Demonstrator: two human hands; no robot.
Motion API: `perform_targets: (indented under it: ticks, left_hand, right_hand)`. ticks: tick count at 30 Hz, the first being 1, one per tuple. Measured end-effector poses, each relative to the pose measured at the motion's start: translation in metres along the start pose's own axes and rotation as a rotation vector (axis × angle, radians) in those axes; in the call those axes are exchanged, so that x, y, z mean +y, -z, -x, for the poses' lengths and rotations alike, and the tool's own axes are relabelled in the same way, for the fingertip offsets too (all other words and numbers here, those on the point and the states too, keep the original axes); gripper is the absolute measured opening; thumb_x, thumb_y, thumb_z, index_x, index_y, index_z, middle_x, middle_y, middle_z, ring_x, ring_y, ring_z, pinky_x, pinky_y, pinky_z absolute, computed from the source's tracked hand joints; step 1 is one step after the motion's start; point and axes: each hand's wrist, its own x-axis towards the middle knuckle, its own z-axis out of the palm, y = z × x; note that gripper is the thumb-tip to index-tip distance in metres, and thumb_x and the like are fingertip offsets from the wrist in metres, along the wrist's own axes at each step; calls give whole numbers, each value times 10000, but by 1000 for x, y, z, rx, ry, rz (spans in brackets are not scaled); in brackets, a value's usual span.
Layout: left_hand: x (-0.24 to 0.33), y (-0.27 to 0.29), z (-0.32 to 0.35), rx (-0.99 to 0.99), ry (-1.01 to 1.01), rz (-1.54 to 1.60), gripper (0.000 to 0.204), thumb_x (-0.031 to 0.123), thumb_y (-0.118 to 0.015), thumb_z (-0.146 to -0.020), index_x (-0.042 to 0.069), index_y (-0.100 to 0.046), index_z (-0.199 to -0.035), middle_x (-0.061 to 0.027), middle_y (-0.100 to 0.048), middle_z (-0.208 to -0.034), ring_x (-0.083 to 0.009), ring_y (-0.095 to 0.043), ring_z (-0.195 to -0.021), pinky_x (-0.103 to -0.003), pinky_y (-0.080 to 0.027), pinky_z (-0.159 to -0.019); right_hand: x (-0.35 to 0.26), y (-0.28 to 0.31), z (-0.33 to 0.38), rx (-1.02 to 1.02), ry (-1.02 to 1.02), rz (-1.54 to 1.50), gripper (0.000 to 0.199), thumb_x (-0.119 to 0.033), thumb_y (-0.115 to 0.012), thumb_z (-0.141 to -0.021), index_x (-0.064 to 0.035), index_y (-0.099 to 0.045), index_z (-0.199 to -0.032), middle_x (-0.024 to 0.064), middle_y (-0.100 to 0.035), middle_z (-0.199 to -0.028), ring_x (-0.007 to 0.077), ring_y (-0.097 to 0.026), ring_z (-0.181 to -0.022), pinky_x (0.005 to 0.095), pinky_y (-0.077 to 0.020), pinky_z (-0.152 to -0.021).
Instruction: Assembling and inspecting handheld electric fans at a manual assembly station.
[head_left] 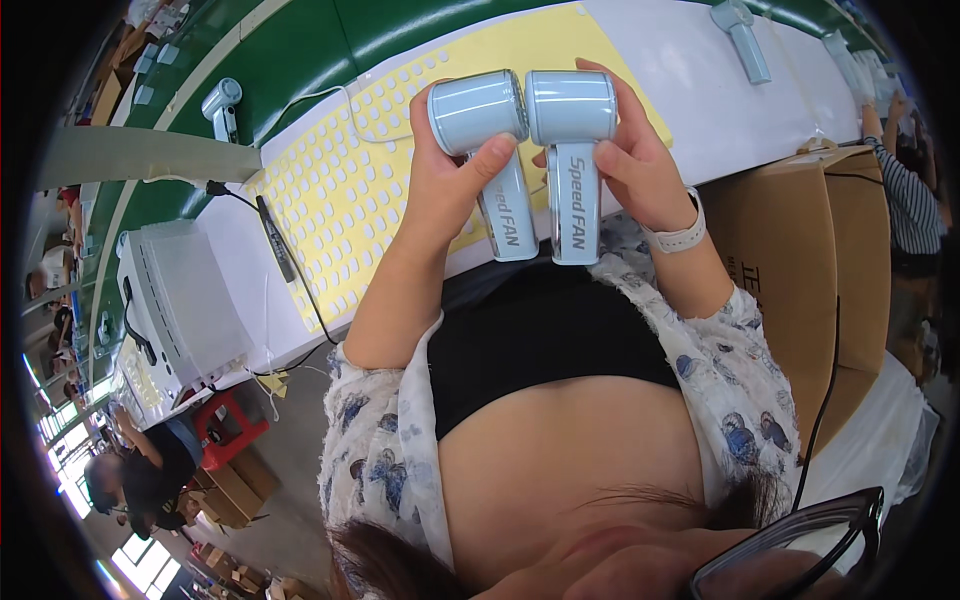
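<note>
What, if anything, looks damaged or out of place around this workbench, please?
Only slight untidiness: a thin white cable loops loosely across the white-dotted yellow sheet. The light-blue plastic handheld fan in the left hand and the matching fan in the right hand show no visible damage.

We look to be in a factory workshop. We see matching pale blue fans (575, 190) at several spots around the white surface (690, 85), and a yellow sheet of white stickers (345, 215) lying on it. Behind the surface runs a long green strip (400, 30); to the surface's right are a large cardboard carton (780, 250) and a worker in stripes (908, 205). Left of the surface we find a worker in black (155, 470), a red stool (228, 445), more cartons (240, 490) and bright windows (145, 562).
</note>
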Motion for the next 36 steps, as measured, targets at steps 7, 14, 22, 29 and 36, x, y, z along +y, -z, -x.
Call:
perform_targets:
  ticks: [7,14,22,29,36]
  left_hand:
    - [-4,2,-3,20,204,126,724,333,-700,-834,71,-271,-1355,-121,-473,-1208,-216,-482,-1112,-368,-440,-917]
    - [-1,1,-3,37,275,163,715,349,-666,-854,72,-265,-1377,-122,-473,-1229,-223,-480,-1122,-369,-433,-930]
    - [-1,-1,-7,55,266,177,672,327,-652,-864,75,-283,-1366,-117,-479,-1223,-218,-490,-1110,-365,-439,-922]
    - [1,-4,-5,32,144,43,729,230,-742,-784,74,-304,-1347,-115,-497,-1181,-219,-510,-1081,-360,-446,-907]
    - [34,10,19,-107,-524,-313,984,149,-912,-545,102,-319,-1329,-141,-505,-1151,-242,-536,-1047,-361,-467,-861]
  right_hand:
    - [1,1,-2,38,-61,120,634,-309,-520,-951,-95,-195,-1452,154,-601,-1168,276,-663,-971,354,-555,-781]
    - [-4,0,-2,45,-74,147,664,-277,-566,-933,-104,-192,-1454,151,-627,-1097,249,-655,-982,348,-533,-817]
    - [0,-3,-5,28,-4,93,677,-154,-612,-899,-124,-206,-1441,150,-571,-1161,243,-626,-1022,350,-487,-903]
    - [8,-7,-5,55,4,116,741,-91,-694,-818,-119,-243,-1406,118,-477,-1238,218,-562,-1095,337,-472,-914]
    - [-62,-2,9,18,475,638,713,-55,-751,-741,-45,-344,-1327,107,-468,-1215,223,-515,-1116,343,-466,-917]
